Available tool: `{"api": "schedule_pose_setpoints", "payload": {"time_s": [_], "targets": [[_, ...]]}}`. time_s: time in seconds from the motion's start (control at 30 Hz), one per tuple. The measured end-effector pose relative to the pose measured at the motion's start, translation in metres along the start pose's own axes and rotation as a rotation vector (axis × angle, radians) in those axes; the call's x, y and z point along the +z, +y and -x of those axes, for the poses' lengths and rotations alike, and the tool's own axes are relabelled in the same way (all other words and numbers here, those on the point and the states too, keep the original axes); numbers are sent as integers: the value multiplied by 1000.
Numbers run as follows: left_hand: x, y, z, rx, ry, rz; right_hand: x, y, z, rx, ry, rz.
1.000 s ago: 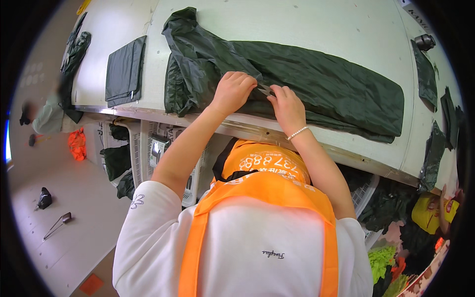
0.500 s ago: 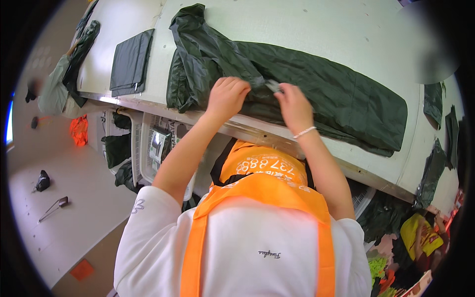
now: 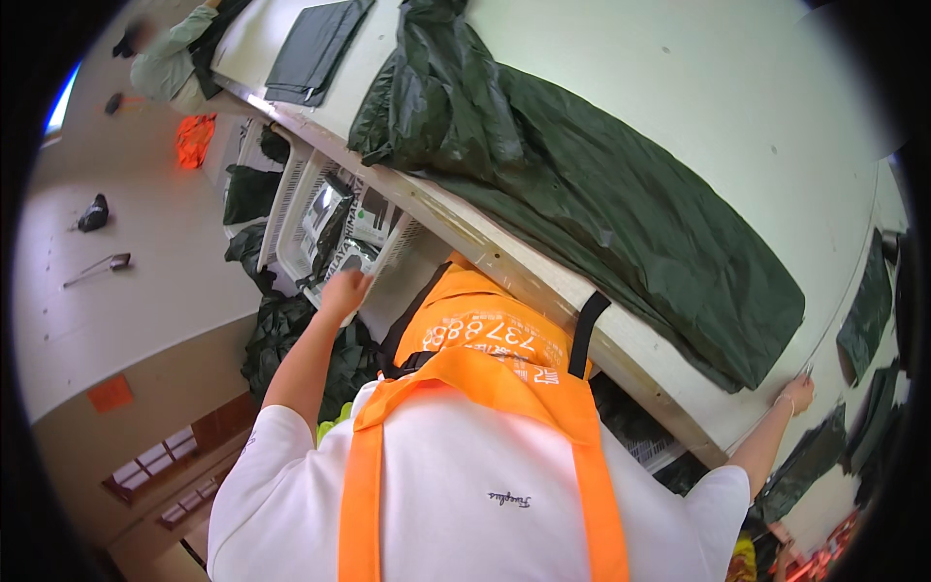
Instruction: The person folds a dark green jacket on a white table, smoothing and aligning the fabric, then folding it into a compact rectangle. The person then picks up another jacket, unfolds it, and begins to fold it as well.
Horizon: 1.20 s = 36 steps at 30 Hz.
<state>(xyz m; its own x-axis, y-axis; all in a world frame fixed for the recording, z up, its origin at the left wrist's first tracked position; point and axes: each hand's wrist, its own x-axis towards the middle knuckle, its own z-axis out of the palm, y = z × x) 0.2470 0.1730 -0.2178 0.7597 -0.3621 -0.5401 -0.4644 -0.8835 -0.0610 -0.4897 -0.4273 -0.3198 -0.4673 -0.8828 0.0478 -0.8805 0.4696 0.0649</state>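
Because the table is big and flat, the green cloth lies spread on it. Below the table, the left hand reaches open toward a basket; at the table's edge the right hand rests, grip unclear.

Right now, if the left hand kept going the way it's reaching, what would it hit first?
Likely the white plastic crate under the table; the left hand is stretched toward its near wall, though depth is hard to judge.
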Motion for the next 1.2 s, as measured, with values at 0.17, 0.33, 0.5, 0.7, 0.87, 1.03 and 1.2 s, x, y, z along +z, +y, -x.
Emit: {"api": "schedule_pose_setpoints", "payload": {"time_s": [0.17, 0.33, 0.5, 0.7, 0.87, 1.03, 1.2], "targets": [[-104, 96, -96, 312, 527, 465, -38, -58, 8, -181, 221, -68], [-185, 192, -222, 251, 422, 909, -127, -187, 90, -837, 166, -536], [-211, 269, -183, 799, 205, 1029, -257, -291, 263, -1057, 6, -692], [-175, 299, -31, 1706, 19, 245, -333, -338, 362, -1318, 158, -1089], [-126, 292, -15, 1976, 60, 71, -309, -329, 389, -1298, 81, -456], [-146, 259, -42, 1897, 200, 376, -182, -259, 349, -653, -533, -512], [-179, 205, -167, 1157, 624, 528, -172, -147, 322, -50, -734, -1016]]}}
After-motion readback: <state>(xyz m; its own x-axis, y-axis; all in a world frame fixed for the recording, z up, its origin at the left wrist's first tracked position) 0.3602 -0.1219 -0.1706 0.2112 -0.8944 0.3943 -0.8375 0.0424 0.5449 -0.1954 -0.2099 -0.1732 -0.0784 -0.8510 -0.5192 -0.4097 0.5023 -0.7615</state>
